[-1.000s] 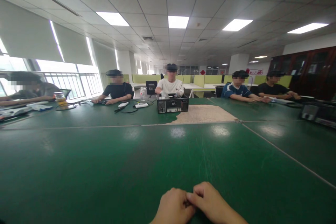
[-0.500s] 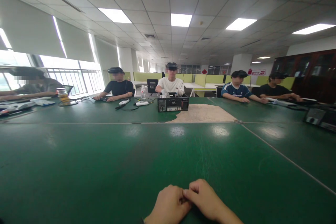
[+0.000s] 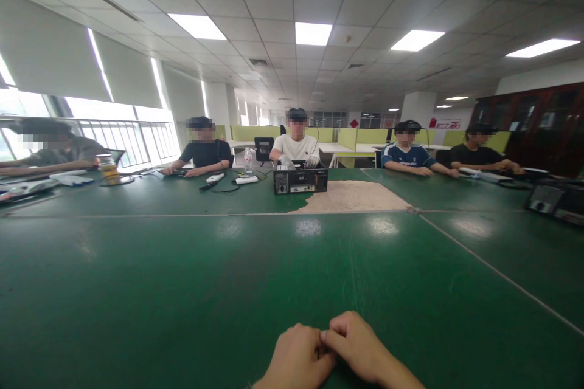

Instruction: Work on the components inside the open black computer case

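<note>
My left hand (image 3: pixel 296 355) rests on the near edge of the green table (image 3: pixel 191 279), its fingers curled in and its back toward me. Against it lies my right hand (image 3: pixel 358 340), also closed, with thumb and index finger touching the left hand's thumb side. No object shows in either hand, though the undersides of both are hidden. Well beyond them, across a seam in the tabletop, stands an open black computer case (image 3: pixel 301 181), its rear ports facing me. A person in a white shirt (image 3: pixel 296 147) has gloved hands at its top.
A bare tan patch (image 3: pixel 360 196) breaks the green surface beside the case. A water bottle (image 3: pixel 249 161), white adapters (image 3: pixel 246 180) with cables and a jar (image 3: pixel 108 170) stand farther left. Another dark case (image 3: pixel 556 200) sits far right. Several people sit along the far side.
My hands stay together, almost unmoved. The view has shifted very slightly. Across the table, the person in the blue shirt has turned the head and drawn an arm in a little.
</note>
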`<move>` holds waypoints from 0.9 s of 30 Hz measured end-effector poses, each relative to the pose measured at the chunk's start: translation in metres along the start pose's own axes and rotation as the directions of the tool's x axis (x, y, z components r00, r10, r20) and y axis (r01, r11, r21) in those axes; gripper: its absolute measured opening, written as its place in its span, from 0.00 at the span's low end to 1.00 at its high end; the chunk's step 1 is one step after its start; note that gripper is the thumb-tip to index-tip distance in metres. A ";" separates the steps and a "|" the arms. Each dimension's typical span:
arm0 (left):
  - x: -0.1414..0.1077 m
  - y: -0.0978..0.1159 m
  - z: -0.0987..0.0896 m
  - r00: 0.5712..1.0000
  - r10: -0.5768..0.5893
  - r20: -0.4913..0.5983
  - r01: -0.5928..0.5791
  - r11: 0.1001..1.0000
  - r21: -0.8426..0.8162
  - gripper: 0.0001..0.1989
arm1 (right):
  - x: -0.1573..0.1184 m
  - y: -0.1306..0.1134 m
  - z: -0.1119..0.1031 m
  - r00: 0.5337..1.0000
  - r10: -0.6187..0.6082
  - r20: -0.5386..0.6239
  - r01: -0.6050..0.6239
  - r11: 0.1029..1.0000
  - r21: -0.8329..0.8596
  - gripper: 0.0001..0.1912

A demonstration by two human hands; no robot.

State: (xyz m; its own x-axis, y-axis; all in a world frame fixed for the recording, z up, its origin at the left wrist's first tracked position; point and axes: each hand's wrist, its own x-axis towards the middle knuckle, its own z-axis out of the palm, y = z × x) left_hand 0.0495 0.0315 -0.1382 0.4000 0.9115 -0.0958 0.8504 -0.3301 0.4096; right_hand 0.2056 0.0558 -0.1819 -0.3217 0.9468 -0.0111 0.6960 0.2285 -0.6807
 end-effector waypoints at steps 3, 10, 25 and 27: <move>0.000 -0.001 0.003 1.000 0.013 -0.015 -0.013 1.000 -0.006 0.15 | -0.002 0.001 -0.002 1.000 -0.006 0.018 0.006 1.000 0.012 0.21; 0.000 -0.003 0.009 1.000 0.024 -0.016 -0.023 1.000 0.004 0.14 | -0.004 0.003 0.000 1.000 -0.003 0.012 0.003 1.000 0.022 0.20; 0.035 0.020 -0.017 0.877 0.416 0.241 -0.474 0.662 0.580 0.11 | -0.001 0.010 -0.018 0.965 -0.005 0.262 -0.123 0.873 0.472 0.06; 0.040 0.021 -0.018 0.868 0.424 0.260 -0.490 0.640 0.591 0.10 | -0.001 0.012 -0.017 0.968 0.013 0.252 -0.138 0.862 0.487 0.06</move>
State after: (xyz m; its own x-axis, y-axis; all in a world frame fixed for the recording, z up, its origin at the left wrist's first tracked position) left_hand 0.0776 0.0656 -0.1174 0.7964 0.5870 -0.1457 0.5506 -0.8033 -0.2270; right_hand 0.2246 0.0617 -0.1778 -0.4644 0.8619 -0.2039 0.3319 -0.0441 -0.9423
